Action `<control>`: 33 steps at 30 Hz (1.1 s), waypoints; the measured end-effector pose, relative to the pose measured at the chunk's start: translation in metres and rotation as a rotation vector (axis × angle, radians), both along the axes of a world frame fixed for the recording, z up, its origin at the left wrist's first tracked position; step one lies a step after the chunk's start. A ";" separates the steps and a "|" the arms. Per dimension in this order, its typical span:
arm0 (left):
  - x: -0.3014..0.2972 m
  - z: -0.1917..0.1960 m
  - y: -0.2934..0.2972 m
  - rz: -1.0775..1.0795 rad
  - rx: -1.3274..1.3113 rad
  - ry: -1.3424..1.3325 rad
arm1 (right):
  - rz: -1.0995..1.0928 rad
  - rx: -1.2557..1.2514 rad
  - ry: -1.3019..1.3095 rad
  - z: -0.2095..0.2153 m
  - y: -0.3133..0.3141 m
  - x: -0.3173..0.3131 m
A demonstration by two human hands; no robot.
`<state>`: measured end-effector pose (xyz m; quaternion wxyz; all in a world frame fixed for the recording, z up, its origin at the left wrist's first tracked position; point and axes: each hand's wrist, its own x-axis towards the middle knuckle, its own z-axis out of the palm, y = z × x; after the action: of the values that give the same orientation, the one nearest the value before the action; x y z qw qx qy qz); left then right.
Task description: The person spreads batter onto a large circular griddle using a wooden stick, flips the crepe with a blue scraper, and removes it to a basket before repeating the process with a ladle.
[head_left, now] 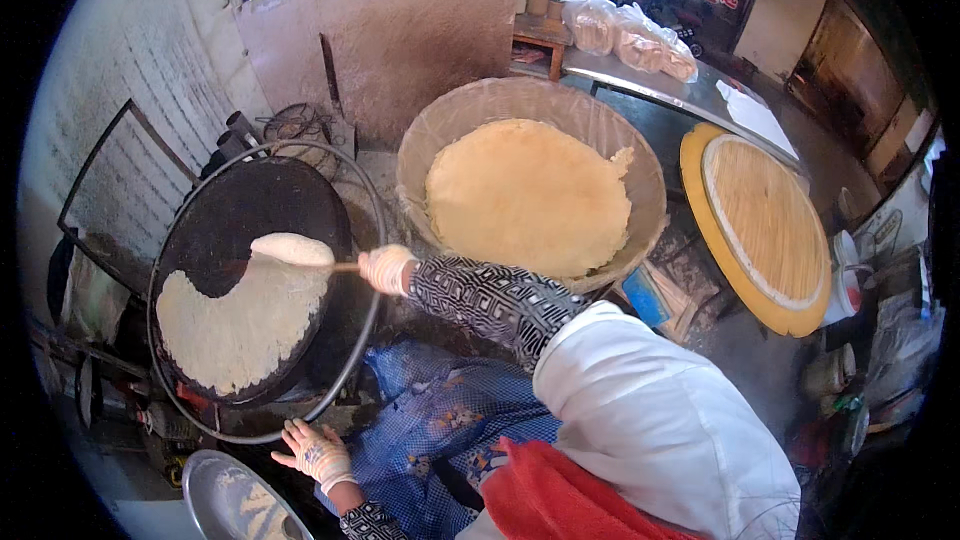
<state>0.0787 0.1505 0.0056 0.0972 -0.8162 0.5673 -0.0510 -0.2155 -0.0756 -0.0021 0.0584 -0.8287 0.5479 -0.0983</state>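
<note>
A round black griddle (235, 202) stands at my left, with a metal ring (372, 305) around it. Pale batter (235, 325) covers its near part in a ragged crescent, and a thick lump of dough (292, 249) sits at the upper right end of that layer. My right hand (388, 269), in a light glove, is closed around the thin wooden handle (345, 267) of a batter spreader; the tool's blade is largely hidden by the batter. My left hand (316, 453), gloved too, has its fingers spread at the near edge of the ring.
Beyond my right arm stands a large lined basket (420, 155) stacked with thin flatbreads (525, 195). A round slatted board (765, 215) leans at the right. Bagged goods (630, 35) lie on a metal table (700, 95). Below the griddle is a metal basin (210, 485).
</note>
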 end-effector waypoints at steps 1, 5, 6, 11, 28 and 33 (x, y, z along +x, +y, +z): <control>0.001 0.001 -0.001 0.011 0.008 0.002 | -0.052 -0.012 -0.004 -0.002 -0.009 -0.003; 0.017 -0.001 0.001 0.034 0.003 -0.004 | -0.027 0.048 -0.128 0.020 -0.008 0.015; 0.029 -0.003 0.003 0.036 -0.040 -0.017 | 0.032 0.057 -0.166 0.035 0.009 0.020; 0.056 -0.019 0.006 -0.012 -0.156 -0.018 | 0.005 -0.117 -0.016 0.018 0.004 -0.010; -0.036 -0.017 0.001 -0.225 -0.151 0.002 | 0.070 0.127 0.085 0.004 0.016 -0.016; -0.009 -0.018 0.008 -0.184 -0.271 0.032 | 0.022 0.009 0.071 0.012 -0.007 0.002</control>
<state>0.0693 0.1586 -0.0122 -0.0277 -0.7670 0.6292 -0.1227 -0.2135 -0.0831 0.0103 0.0437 -0.8374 0.5409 -0.0656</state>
